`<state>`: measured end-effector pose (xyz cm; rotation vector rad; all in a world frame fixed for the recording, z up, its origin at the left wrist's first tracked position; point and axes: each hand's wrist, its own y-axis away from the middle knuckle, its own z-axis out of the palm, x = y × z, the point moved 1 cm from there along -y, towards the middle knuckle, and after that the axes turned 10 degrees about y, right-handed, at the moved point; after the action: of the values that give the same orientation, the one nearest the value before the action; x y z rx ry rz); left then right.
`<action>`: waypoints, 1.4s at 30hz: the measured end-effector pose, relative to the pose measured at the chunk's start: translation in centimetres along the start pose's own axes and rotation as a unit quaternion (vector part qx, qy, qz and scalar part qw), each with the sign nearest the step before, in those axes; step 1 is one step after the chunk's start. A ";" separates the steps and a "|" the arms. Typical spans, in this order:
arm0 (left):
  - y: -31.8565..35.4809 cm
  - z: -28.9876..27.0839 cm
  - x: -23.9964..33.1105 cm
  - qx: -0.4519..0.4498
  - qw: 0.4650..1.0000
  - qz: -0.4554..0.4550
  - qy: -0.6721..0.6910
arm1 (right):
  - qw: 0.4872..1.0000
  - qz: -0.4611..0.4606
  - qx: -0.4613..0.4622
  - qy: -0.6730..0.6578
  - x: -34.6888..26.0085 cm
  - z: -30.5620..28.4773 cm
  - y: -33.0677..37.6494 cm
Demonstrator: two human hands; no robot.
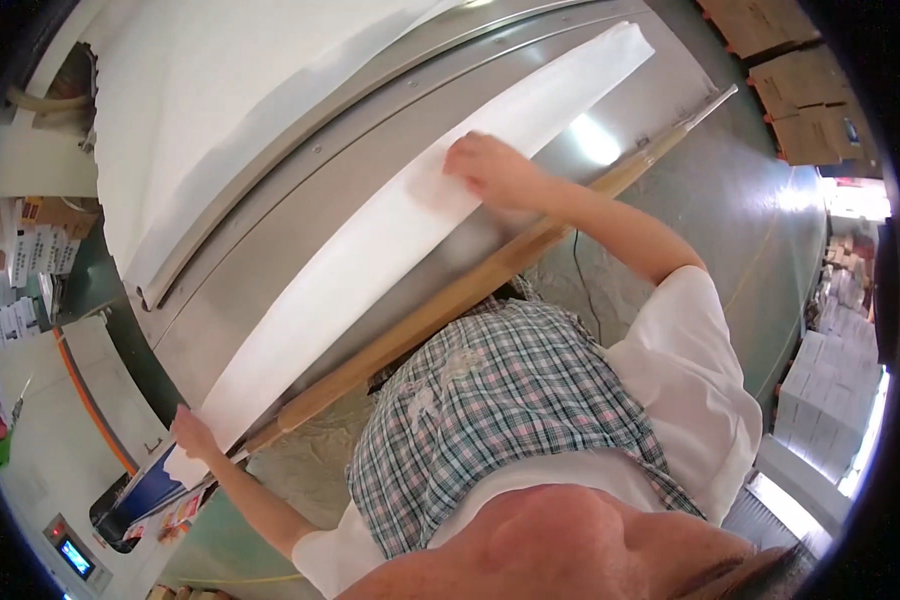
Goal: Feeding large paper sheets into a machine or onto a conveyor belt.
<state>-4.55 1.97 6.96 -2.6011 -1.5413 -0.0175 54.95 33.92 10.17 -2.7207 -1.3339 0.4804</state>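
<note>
A long white strip (370, 245) of soft, folded-looking sheet lies slantwise along a grey metal surface (300, 220). I cannot tell its material. My left hand (192, 435) grips its near left end, and a loose white piece hangs below the fingers. Over the strip's upper middle is my right hand (485, 170), its fingers curled and a little blurred, with a shadow below it. Whether that hand pinches anything is hidden. The strip's far end (630, 45) lies creased at the upper right.
A wooden bar (450, 300) runs along the near edge, in front of my checked apron (510, 390). Beyond a raised metal rail (300, 130) lies a wide white sheet (200, 90). Cardboard boxes (800, 100) stand at the right; a control panel (75, 555) is at lower left.
</note>
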 end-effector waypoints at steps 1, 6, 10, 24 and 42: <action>0.3 1.9 -0.4 -0.022 0.998 0.054 -0.025 | 0.999 0.041 0.001 -0.009 2.9 -1.1 0.7; 7.6 3.2 13.0 -0.032 0.984 0.171 -0.038 | 0.958 0.232 0.143 0.093 20.7 -4.2 6.2; 10.2 5.0 18.1 -0.045 0.973 0.213 -0.076 | 0.923 0.253 0.221 0.190 34.8 -4.7 9.5; 17.0 1.4 31.8 -0.186 0.979 0.077 -0.041 | 0.935 0.236 -0.238 -0.114 50.9 -5.5 12.0; 27.1 1.5 26.1 0.201 0.935 0.139 0.256 | 0.764 -0.036 -0.558 -0.323 14.8 1.2 -0.3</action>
<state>31.67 12.10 4.73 -2.2197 -0.8850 -0.2953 62.81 45.59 5.50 -3.5009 -2.5651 0.8955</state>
